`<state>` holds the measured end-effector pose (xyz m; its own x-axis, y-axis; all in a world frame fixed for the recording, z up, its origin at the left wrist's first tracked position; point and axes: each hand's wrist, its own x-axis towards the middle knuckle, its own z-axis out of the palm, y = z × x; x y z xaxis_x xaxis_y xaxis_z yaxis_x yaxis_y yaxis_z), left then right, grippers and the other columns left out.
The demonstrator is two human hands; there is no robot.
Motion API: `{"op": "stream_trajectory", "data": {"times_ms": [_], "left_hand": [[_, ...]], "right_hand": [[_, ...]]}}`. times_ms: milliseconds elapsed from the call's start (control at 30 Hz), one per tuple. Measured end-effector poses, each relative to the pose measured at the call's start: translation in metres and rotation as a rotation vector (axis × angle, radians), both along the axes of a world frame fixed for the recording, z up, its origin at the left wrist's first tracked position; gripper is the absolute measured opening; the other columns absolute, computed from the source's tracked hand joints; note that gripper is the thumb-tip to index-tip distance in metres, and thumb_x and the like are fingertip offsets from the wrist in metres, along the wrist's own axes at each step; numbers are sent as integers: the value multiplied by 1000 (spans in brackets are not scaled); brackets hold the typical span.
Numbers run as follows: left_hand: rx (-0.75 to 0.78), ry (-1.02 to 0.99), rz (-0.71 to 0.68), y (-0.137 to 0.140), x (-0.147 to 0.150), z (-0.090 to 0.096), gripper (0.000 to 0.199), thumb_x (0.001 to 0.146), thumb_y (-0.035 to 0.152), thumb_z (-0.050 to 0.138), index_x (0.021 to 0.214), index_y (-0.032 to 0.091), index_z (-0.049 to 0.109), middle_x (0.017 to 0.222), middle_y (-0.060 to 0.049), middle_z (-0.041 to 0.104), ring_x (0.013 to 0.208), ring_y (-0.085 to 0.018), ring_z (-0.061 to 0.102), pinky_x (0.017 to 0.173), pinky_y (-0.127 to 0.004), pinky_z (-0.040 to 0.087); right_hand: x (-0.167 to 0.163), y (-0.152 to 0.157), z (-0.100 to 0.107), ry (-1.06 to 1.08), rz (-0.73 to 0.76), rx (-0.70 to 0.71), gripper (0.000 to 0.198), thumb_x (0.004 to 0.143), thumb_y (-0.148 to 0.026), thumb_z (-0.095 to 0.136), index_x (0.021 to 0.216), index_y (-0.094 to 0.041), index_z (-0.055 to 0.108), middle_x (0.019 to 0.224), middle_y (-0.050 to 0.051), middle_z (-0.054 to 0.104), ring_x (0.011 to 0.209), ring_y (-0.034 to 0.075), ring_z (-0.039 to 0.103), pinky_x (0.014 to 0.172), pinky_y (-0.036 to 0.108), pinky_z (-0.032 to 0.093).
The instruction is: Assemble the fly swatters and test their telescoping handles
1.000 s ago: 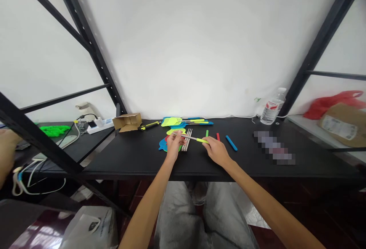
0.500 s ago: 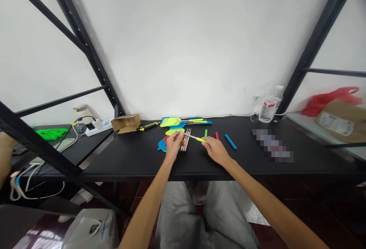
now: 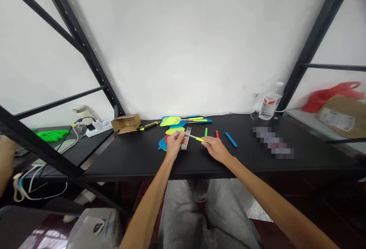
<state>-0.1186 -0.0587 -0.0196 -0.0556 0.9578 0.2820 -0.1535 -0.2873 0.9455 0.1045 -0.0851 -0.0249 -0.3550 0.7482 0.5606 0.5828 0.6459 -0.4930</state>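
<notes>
One metal rod (image 3: 191,136) runs aslant above the table (image 3: 128,159), its near end in a yellow grip (image 3: 200,139). The left hand (image 3: 174,142) has thumb and fingers pinched together on the bare metal; the right hand (image 3: 214,146) has its fingers clamped around the yellow grip. Whether the rod's far end joins anything, I cannot tell. Just beside the left hand, partly behind and beneath it, lie loose rods (image 3: 187,143), a yellow mesh head (image 3: 174,130), a red head (image 3: 166,138) and a blue head (image 3: 162,144). A green grip (image 3: 206,132) and a red grip (image 3: 217,134) lie just beyond the right hand, with a blue grip (image 3: 231,139) to their right. Farther back, fly swatters (image 3: 170,121) in yellow and blue lie piled near the wall (image 3: 183,50). Left of them are a cutter (image 3: 148,126) and a cardboard box (image 3: 126,124). A water bottle (image 3: 268,102) stands upright at the right rear, with a blurred-out item (image 3: 273,143) in front of it. At the far left edge shows part of another person's arm (image 3: 5,161).
</notes>
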Motion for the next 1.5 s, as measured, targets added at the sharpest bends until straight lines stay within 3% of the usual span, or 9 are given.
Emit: {"op": "stream_trajectory", "data": {"times_ms": [200, 333, 533, 633, 733, 1033, 1233, 1367, 1500], "left_hand": [[32, 20, -53, 2, 2, -1, 44, 73, 55, 74, 90, 14, 73, 87, -7, 71, 71, -18, 69, 59, -27, 54], [86, 159, -17, 0, 1, 4, 42, 79, 55, 69, 95, 16, 74, 92, -9, 72, 79, -22, 69, 64, -31, 55], [284, 786, 441, 4, -18, 10, 33, 85, 41, 63, 112, 24, 72, 116, -11, 71, 114, -33, 59, 101, -45, 42], [270, 1119, 486, 8, -27, 5, 46, 80, 38, 66, 123, 22, 67, 133, -15, 62, 126, -40, 50, 103, -52, 36], [203, 1297, 467, 10, -29, -3, 45, 82, 41, 63, 121, 20, 68, 128, -17, 64, 120, -40, 53, 99, -52, 38], [169, 1436, 502, 6, -23, -4, 27, 91, 30, 52, 103, 24, 75, 110, -11, 66, 109, -30, 57, 92, -41, 43], [164, 1437, 502, 4, -22, -4, 45, 88, 43, 60, 127, 21, 63, 128, -11, 64, 118, -30, 56, 103, -43, 39], [176, 1433, 466, 5, -23, -3, 28, 94, 40, 53, 107, 23, 71, 114, -9, 71, 106, -28, 62, 92, -39, 45], [224, 1306, 568, 7, -26, -1, 28, 99, 30, 43, 106, 24, 69, 110, -7, 71, 100, -26, 63, 82, -34, 47]], "right_hand": [[0, -5, 9, -30, 66, -81, 33, 102, -34, 38, 87, -21, 65, 75, 3, 67, 71, 18, 63, 69, 27, 44], [-2, -3, 9, 28, 37, -107, 36, 102, -37, 36, 86, -22, 64, 69, 1, 65, 65, 17, 61, 66, 27, 42], [4, 9, 0, 232, -192, -91, 38, 99, -44, 38, 85, -22, 65, 67, 1, 65, 58, 17, 59, 61, 27, 40], [7, 13, -4, 279, -245, -118, 39, 98, -46, 39, 80, -23, 65, 67, 0, 65, 57, 17, 59, 60, 27, 40], [8, 13, -3, 251, -266, -121, 36, 97, -44, 41, 81, -23, 66, 66, 0, 66, 58, 17, 60, 61, 28, 41], [7, 7, 0, 181, -285, -101, 33, 96, -43, 44, 89, -23, 70, 73, 2, 70, 65, 19, 63, 63, 27, 41], [6, 5, 2, 196, -279, -101, 33, 95, -42, 45, 89, -22, 70, 78, 3, 72, 68, 19, 64, 62, 27, 39], [7, 6, 1, 185, -278, -103, 33, 95, -42, 45, 89, -22, 70, 72, 3, 69, 64, 19, 62, 61, 27, 40], [7, 6, 0, 189, -278, -110, 32, 95, -43, 46, 91, -22, 71, 70, 2, 69, 63, 19, 62, 62, 27, 41]]}}
